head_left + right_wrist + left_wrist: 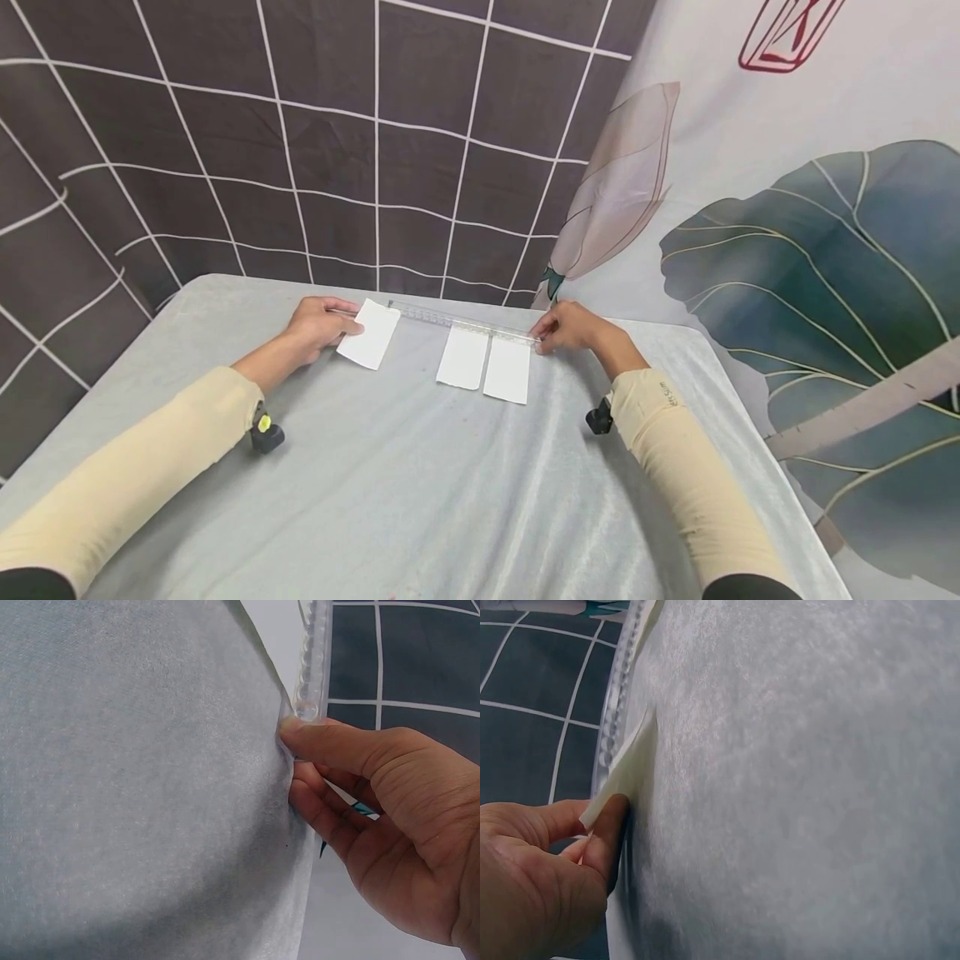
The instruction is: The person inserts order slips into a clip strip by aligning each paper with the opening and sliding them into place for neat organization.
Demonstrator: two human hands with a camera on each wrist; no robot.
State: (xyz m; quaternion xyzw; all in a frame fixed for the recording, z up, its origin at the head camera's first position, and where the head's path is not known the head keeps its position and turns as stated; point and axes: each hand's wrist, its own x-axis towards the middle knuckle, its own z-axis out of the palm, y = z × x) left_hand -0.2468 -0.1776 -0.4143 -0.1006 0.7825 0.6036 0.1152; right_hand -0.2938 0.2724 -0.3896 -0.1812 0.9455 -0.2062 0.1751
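In the head view, my left hand (318, 325) pinches a small white paper sheet (370, 335) between thumb and fingers. The sheet is tilted, its upper corner at the left end of a long clear plastic strip (427, 315). A row of round shapes runs along this strip (315, 660). In the right wrist view, the thumb of my right hand (397, 825) lies over the strip's end, with the other fingers curled below at the table edge. Two more white sheets, one left (462, 358) and one right (507, 369), lie side by side with their top edges along the strip.
A pale grey cloth (420, 492) covers the table, with soft creases. Behind the far edge hangs a dark curtain (330, 150) with white grid lines. To the right is a white curtain with a large leaf print (840, 250).
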